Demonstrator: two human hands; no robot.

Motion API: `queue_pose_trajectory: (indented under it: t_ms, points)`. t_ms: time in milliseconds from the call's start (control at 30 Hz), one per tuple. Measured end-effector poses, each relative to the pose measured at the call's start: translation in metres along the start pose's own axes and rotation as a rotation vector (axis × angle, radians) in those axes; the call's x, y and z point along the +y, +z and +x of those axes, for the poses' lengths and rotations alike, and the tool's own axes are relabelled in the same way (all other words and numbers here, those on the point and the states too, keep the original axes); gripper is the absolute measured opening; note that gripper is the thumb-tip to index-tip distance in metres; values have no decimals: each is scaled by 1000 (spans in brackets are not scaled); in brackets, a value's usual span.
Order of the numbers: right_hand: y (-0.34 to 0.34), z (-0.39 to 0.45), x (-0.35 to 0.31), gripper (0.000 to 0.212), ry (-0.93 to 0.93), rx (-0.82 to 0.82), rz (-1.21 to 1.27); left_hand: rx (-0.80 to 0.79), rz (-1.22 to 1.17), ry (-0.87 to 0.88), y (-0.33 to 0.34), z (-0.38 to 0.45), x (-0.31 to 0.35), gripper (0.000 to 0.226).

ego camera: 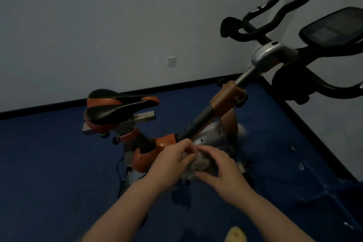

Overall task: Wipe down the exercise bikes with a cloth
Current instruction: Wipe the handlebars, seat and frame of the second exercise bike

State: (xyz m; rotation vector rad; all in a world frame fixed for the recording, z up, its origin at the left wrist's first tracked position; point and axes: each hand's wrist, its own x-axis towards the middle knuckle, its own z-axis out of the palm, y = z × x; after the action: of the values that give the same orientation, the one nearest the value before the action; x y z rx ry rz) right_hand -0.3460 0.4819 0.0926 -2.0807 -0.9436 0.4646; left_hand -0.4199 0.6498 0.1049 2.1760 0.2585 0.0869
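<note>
Room: pale wall with a socket plate, black skirting, blue floor; dim light throughout
Exercise bike: orange-and-grey frame standing on the floor in mid view, seat end to the left, handlebar end to the upper right
Handlebars: black, curved bars on a silver clamp, upper right, with a dark console just beside them; whether the console belongs to this bike or to a second machine cannot be told
Saddle: black with orange trim, on its post at the left, well apart from both hands
Left hand: in front of the frame's lower junction, fingers curled onto the cloth; grip holding one side of the cloth
Right hand: just beside the left, fingers and thumb bent round the other side; grip likewise holding the cloth
Cloth: pale grey, bunched, caught between the two hands, near the frame; contact with the bike cannot be told
Step in hand (judgement): the cloth looks to be gathered or refolded before a wipe of the frame, not pressed to it
Doing it well (judgement): fold to a flat pad with a fresh face outward, let one hand carry it, run along the sloping tube in long strokes, then work round the orange joint and bolt holes where dirt lodges
Care (judgement): keep loose cloth ends away from the knobs and the cable low at the left
</note>
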Motion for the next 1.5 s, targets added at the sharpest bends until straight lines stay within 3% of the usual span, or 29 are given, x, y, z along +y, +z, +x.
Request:
queue_pose_trajectory:
  t_ms: [133,233,333,433,500,633,800,867,1033,1267,1400,1500]
  points:
    - [29,-6,-14,31,-34,169,-121,-36,187,48,-35,-16,-19,14]
    - [42,-8,-25,43,-34,125,-245,-37,210,64,-48,-27,-26,13]
    - [55,-13,-42,44,40,100,-98,-24,234,104,-51,-36,-29,7]
    - [57,-15,-49,26,68,223,-30,-45,270,150,-49,-37,-33,6]
    - [51,-16,-50,17,53,220,-75,-88,233,151,-46,-39,-33,10]
    - [32,-21,-51,15,-73,150,-294,-167,294,234,-43,-44,-30,21]
    - [9,-40,-49,17,-214,132,-532,-169,420,295,-38,-56,-16,10]
    - [4,-47,-45,19,-283,138,-615,-158,422,243,-36,-62,-9,12]
    - [2,-61,-35,33,-70,73,-500,-103,344,86,-23,-73,3,11]
    - [41,-64,-29,17,206,62,-104,26,221,-116,-17,-97,-14,9]
    - [66,-59,-44,19,357,143,84,142,103,-143,-16,-118,-25,15]
    - [88,-56,-60,21,461,173,294,103,43,-95,-13,-135,-30,11]
